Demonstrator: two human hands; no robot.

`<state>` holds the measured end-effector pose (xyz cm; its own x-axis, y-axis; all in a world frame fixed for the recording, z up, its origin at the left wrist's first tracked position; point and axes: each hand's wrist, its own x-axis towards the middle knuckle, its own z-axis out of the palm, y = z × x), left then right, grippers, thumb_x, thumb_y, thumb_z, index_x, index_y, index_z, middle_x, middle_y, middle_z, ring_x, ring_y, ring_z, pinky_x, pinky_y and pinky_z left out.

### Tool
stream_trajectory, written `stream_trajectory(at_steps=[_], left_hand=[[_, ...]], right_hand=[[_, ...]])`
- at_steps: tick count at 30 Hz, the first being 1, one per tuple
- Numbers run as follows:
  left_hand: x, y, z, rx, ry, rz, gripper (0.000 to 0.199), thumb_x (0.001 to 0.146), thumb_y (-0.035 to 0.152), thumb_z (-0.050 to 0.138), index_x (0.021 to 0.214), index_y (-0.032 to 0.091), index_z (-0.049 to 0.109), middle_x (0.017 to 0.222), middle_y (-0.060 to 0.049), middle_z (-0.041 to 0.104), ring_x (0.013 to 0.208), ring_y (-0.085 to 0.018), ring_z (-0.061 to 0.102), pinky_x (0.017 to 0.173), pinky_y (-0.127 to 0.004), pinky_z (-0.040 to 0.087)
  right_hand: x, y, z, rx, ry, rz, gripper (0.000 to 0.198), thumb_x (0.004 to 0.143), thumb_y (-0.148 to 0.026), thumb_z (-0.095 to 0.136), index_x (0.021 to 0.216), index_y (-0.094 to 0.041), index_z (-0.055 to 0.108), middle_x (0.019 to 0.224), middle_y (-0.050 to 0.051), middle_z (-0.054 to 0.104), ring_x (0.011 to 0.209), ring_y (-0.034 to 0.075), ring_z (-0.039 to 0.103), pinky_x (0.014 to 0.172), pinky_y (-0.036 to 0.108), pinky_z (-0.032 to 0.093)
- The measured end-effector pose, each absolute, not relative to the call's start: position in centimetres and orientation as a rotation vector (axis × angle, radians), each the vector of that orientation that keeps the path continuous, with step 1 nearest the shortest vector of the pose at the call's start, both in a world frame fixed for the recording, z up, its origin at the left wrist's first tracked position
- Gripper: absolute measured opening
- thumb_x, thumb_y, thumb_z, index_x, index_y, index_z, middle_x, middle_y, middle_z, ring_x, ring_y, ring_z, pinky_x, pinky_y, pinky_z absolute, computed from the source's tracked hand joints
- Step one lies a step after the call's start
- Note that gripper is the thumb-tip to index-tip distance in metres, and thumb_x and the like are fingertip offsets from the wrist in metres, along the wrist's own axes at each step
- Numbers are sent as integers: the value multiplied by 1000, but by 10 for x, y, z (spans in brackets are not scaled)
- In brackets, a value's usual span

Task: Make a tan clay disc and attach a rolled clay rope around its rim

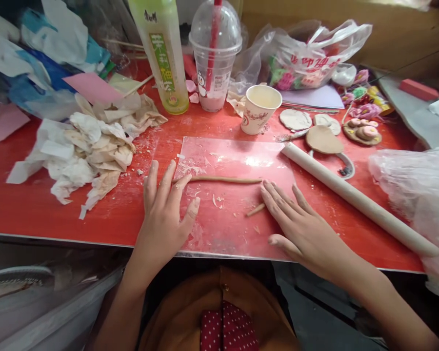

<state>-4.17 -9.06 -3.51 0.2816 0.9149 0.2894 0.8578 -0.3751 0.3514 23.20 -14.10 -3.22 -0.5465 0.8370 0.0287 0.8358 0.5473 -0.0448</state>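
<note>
A long thin roll of brown clay (223, 180) lies crosswise on a clear plastic sheet (219, 239). My left hand (166, 207) is spread palm down, its fingers over the roll's left end. At the other end rests my right hand (290, 214), flat with its fingers stretched out, the fingertips on the roll. A short clay piece (255, 210) shows beside the right fingers, partly hidden by them. Thin clay flakes (217, 200) are scattered on the sheet between my hands.
Crumpled tissues (91, 151) are heaped at left. Behind the sheet stand a green drink bottle (164, 58), a domed plastic cup (214, 63) and a paper cup (259, 109). A rolling pin (358, 195) slants along the right, near clay discs (324, 140) and a plastic bag (402, 185).
</note>
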Motion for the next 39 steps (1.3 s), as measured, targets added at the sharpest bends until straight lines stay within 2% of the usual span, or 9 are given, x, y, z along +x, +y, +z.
stream_trajectory(at_steps=[4,7,10,15,22,28,31,34,39], left_hand=[[-42,-90,-36,2416,1665,694,43,90,36,44,130,22,42,151,-9,26,144,-30,7,114,-58,15],[-43,-90,-36,2427,1655,687,43,90,36,43,130,21,43,151,-10,27,144,-30,6,115,-56,15],[-43,-89,-37,2410,1653,702,44,89,36,44,130,22,43,151,-8,27,144,-30,7,115,-56,14],[-43,-90,-37,2408,1654,724,44,89,35,44,132,23,42,151,-8,27,144,-30,7,115,-57,15],[-43,-90,-36,2427,1634,707,43,89,34,45,131,24,41,151,-8,27,143,-31,7,114,-59,16],[-43,-90,-37,2403,1652,723,44,89,34,45,132,24,41,152,-7,26,143,-31,7,115,-58,14],[-43,-92,-34,2404,1636,754,42,90,33,44,131,24,42,151,-7,29,144,-29,9,116,-56,15],[-44,-96,-29,2408,1576,863,38,91,28,42,129,25,45,146,-4,37,142,-25,18,116,-51,20],[-36,-105,-20,2558,1430,940,37,89,19,46,125,24,50,138,-4,49,139,-24,28,117,-51,19]], right_hand=[[240,-160,-30,-1500,-2711,108,85,89,-66,18,149,-8,2,154,13,19,143,23,12,116,45,10],[252,-182,-23,-1487,-2668,245,84,87,-66,6,149,-9,6,155,11,18,143,21,14,117,41,4],[251,-176,-18,-1501,-2574,222,81,88,-64,1,149,-11,4,156,11,13,143,22,11,117,42,6],[226,-151,-28,-1445,-2700,62,89,85,-69,16,149,-9,-2,153,15,19,143,25,13,115,49,15],[229,-181,-30,-1482,-2757,27,97,81,-75,19,148,-5,7,152,16,25,142,24,19,115,45,19],[211,-137,-30,-1472,-2667,106,86,88,-66,19,148,-7,3,153,17,15,143,26,9,115,51,17],[226,-145,-27,-1387,-2596,355,83,88,-66,9,149,-11,4,154,13,18,142,25,16,115,49,16],[252,-166,-22,-1418,-2438,483,64,95,-55,14,149,-20,14,150,5,32,138,20,30,115,45,21],[258,-169,-21,-1399,-2403,216,49,93,-25,47,141,-23,36,146,5,40,138,21,30,111,45,32]])
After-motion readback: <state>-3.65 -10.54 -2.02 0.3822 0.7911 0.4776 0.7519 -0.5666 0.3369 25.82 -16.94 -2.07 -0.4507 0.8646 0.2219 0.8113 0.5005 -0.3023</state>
